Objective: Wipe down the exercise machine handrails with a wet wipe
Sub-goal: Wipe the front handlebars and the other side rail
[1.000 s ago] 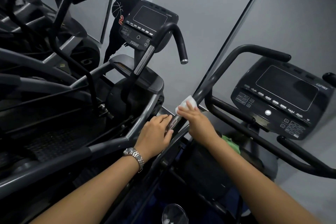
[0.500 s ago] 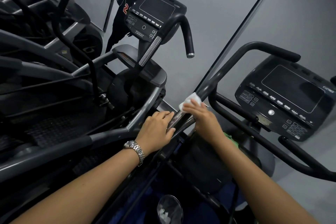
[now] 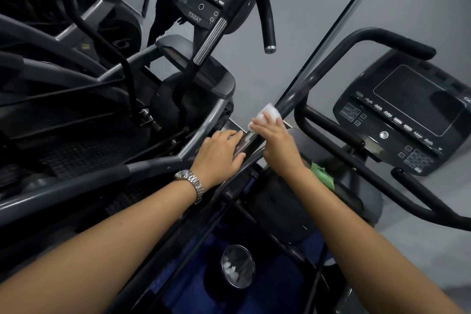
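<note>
A: Where is the wet wipe [image 3: 267, 112] now?

B: Bunched on the dark handrail [image 3: 304, 83], at the low end of the sloping stretch, just above the metal grip plate [image 3: 244, 139]. The right hand [image 3: 276, 141] has it, fingers curled over the top and pressing it onto the tube.

A: And the left hand [image 3: 221, 153]?

B: It lies across the same rail lower down, fingers nearly straight over that shiny plate and holding nothing. I can't see the thumb. The wristwatch [image 3: 190, 181] sits just behind it.

A: So how should this stroke be done?

B: I'd fold the wipe round the tube, so the underside gets cleaned as well as the top. Then slide it up the slope in one long pass towards the bend near the console [image 3: 405, 115], with steady pressure.

A: Anything to watch for?

B: The wipe is crumpled, so little of it touches the rail. I'd spread it flatter. The left hand should only steady the rail, and the plate under it needs a pass too. I'd say most of the rail above looks undone.
</note>
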A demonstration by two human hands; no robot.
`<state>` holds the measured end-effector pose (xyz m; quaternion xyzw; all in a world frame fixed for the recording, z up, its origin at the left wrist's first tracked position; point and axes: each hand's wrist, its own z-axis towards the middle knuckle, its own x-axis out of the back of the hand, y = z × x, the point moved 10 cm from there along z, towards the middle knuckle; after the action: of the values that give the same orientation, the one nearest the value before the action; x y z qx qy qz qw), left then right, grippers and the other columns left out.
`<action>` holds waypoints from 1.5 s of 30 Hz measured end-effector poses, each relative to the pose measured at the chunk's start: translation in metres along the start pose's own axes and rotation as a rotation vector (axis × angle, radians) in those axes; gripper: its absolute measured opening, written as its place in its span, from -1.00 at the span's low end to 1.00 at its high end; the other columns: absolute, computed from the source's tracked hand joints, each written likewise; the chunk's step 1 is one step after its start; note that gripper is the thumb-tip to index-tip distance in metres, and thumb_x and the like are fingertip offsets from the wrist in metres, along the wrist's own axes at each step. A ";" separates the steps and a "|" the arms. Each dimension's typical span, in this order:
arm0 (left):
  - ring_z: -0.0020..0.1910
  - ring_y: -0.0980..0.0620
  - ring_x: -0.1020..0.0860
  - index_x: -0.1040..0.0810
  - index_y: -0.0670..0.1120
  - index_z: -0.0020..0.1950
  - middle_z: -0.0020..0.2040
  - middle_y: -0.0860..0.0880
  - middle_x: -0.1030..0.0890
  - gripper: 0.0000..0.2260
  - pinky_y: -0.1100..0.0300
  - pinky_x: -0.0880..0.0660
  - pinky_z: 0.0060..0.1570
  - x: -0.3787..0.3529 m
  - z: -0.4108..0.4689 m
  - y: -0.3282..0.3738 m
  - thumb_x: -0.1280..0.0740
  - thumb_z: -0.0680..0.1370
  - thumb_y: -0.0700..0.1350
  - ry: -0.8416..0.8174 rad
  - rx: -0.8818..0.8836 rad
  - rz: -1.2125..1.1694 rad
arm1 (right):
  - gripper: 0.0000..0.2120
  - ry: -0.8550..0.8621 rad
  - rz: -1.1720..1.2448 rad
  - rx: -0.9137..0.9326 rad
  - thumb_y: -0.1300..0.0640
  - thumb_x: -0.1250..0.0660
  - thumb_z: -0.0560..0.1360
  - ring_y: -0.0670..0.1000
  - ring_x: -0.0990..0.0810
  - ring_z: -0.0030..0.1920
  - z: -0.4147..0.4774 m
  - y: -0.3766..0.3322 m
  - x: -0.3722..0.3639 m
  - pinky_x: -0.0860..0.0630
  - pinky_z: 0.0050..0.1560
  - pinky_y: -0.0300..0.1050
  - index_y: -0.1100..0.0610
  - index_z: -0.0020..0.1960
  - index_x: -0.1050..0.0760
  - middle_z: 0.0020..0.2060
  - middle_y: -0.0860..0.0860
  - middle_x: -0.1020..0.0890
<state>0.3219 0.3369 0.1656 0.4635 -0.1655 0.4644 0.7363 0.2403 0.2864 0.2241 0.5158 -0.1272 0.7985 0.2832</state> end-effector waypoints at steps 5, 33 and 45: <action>0.28 -0.03 -0.41 -0.33 -0.08 0.44 0.33 -0.02 -0.45 -0.50 -0.01 -0.40 0.20 0.002 -0.004 0.002 -0.27 0.53 0.05 0.017 -0.012 -0.001 | -0.33 0.013 0.066 0.079 0.63 -0.19 0.26 -0.03 -0.27 0.42 -0.021 0.013 -0.003 -0.16 0.46 0.21 0.16 0.27 -0.53 0.30 0.01 -0.52; 0.30 0.00 -0.37 -0.28 -0.12 0.46 0.36 -0.02 -0.42 -0.45 0.09 -0.31 0.25 0.014 -0.016 0.005 -0.27 0.47 -0.15 0.046 -0.002 -0.091 | -0.30 0.123 0.564 -0.249 0.61 -0.14 0.39 -0.08 -0.01 0.51 -0.050 0.000 -0.028 -0.01 0.44 -0.36 0.14 0.44 -0.26 0.44 -0.04 -0.22; 0.34 0.02 -0.30 -0.32 0.06 0.42 0.34 0.07 -0.39 -0.38 0.01 -0.26 0.29 -0.009 -0.079 -0.063 -0.23 0.45 0.34 -0.297 0.147 0.179 | -0.20 0.049 0.286 -0.089 0.65 -0.17 0.34 -0.01 -0.10 0.49 -0.049 0.013 -0.023 -0.13 0.34 -0.44 0.06 0.44 -0.22 0.43 -0.09 -0.24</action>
<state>0.3551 0.3895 0.0854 0.5629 -0.2784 0.4653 0.6238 0.2027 0.2930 0.1828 0.4597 -0.2277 0.8366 0.1924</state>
